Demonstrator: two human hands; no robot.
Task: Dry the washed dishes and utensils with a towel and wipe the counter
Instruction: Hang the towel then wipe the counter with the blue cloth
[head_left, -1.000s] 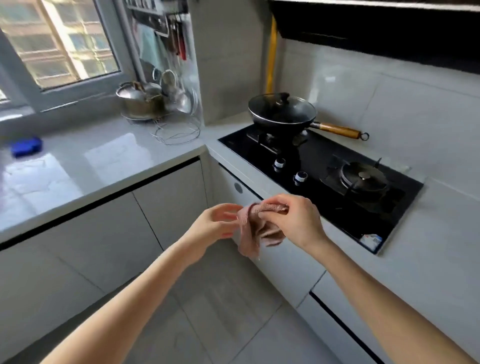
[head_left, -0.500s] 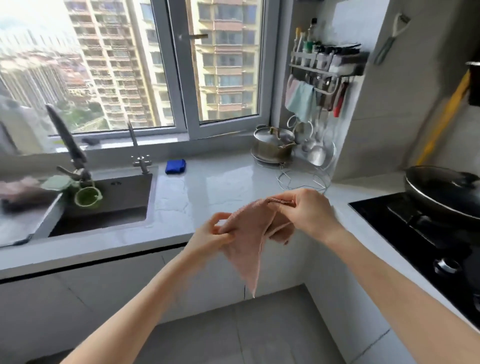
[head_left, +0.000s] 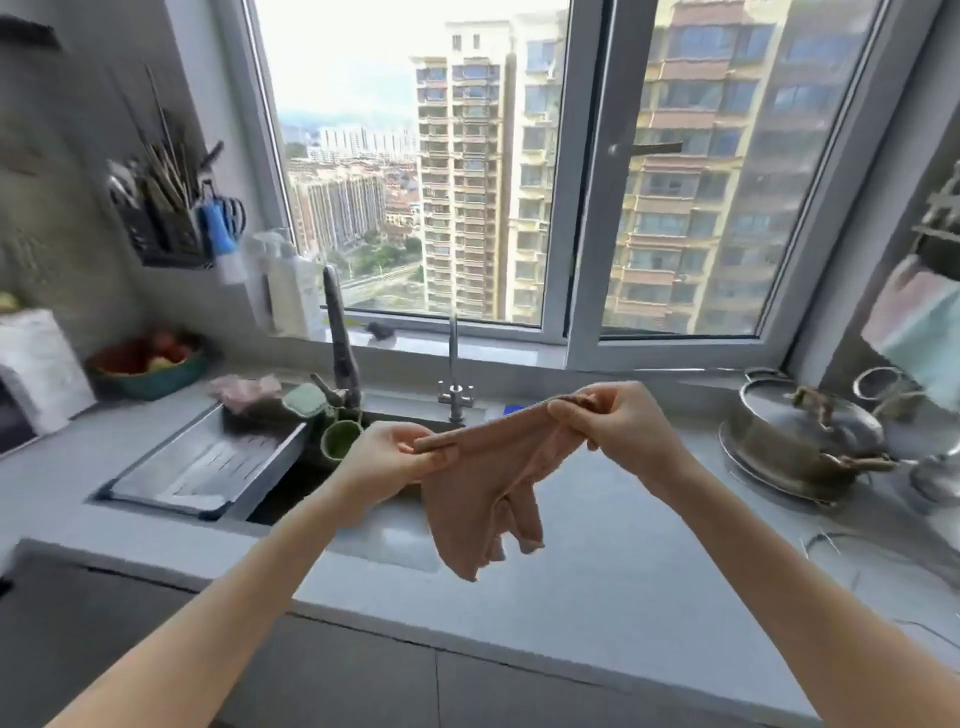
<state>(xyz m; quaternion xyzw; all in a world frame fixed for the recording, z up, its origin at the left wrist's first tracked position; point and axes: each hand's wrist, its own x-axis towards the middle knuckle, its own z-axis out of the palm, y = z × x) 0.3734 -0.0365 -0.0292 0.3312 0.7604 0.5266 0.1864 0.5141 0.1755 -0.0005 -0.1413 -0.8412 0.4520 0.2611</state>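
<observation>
We are pinching the pink towel's (head_left: 483, 493) top edge with our left hand (head_left: 387, 457) and right hand (head_left: 618, 421), hanging it above the counter (head_left: 623, 545) beside the sink (head_left: 283, 493). We are judging that a slack pinch could drop it into the basin. The lidded pot (head_left: 800, 441) and green cup (head_left: 340, 441) are crowding the wiping path.

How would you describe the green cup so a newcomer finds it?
Below the big window lies the sink. At the foot of its tall dark faucet, right of the grey drain tray, sits the green cup. It alone is round and open-mouthed, unlike the flat green pad behind it.
</observation>
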